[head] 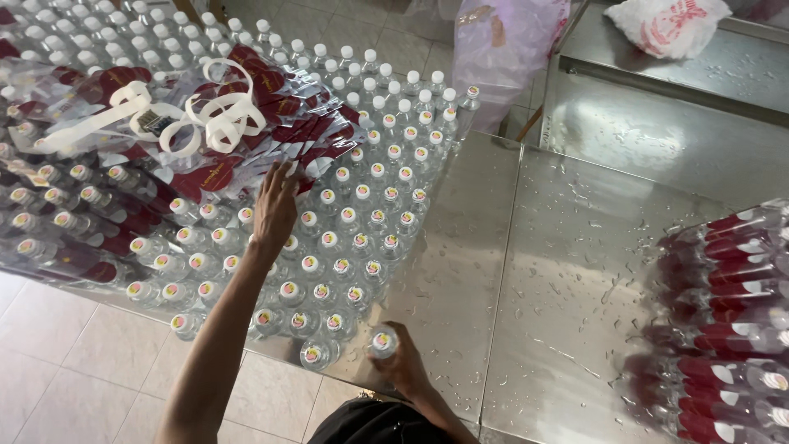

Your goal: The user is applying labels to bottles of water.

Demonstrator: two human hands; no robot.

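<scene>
Many small clear bottles (353,218) with white caps stand packed in rows on a wet steel table (460,271). My left hand (274,207) reaches out over them, fingers spread, touching the edge of a clear plastic bag of dark red labels (246,107) that lies on top of the bottles. White strap loops (209,115) rest on that bag. My right hand (399,362) grips one bottle (383,339) at the near edge of the table, next to the front row.
Shrink-wrapped packs of bottles with red labels (723,329) lie on the table at the right. A second steel surface (666,123) continues behind, with a white plastic bag (670,25) on it. A clear pink-tinted bag (501,49) hangs at the back. Tiled floor (74,362) shows at lower left.
</scene>
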